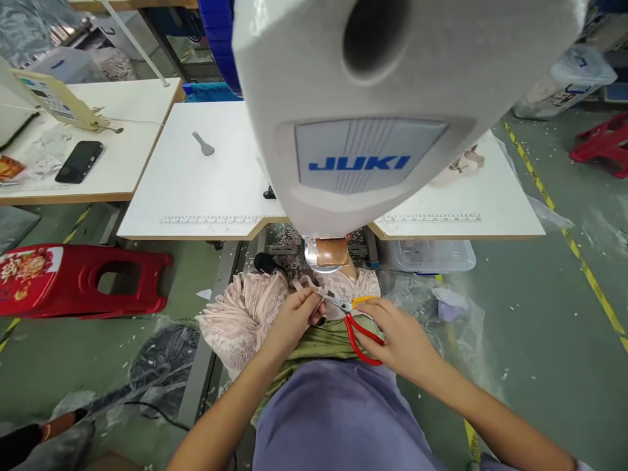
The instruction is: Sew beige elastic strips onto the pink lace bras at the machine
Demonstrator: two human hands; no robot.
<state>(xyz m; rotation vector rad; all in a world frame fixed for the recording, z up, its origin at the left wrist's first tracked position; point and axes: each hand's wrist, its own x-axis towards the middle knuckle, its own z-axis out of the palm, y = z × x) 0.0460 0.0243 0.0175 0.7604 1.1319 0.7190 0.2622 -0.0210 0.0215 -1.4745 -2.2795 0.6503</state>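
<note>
My left hand [293, 318] pinches a narrow strip of pale pink lace fabric [245, 314] just below the sewing machine's foot. My right hand [397, 337] grips red-handled scissors [354, 327], whose blades point left and meet the strip beside my left fingers. More of the lace lies bunched on my lap to the left, over a green cloth [324, 343]. The white JUKI sewing machine head [366, 111] fills the upper middle of the view and hides the needle area.
A white sewing table [206, 190] with printed rulers spans the middle. A second table at left holds a black phone [79, 161]. A red stool [78, 278] stands at the left, another red stool [603, 144] at far right. A clear plastic bin [426, 255] and plastic bags sit on the floor.
</note>
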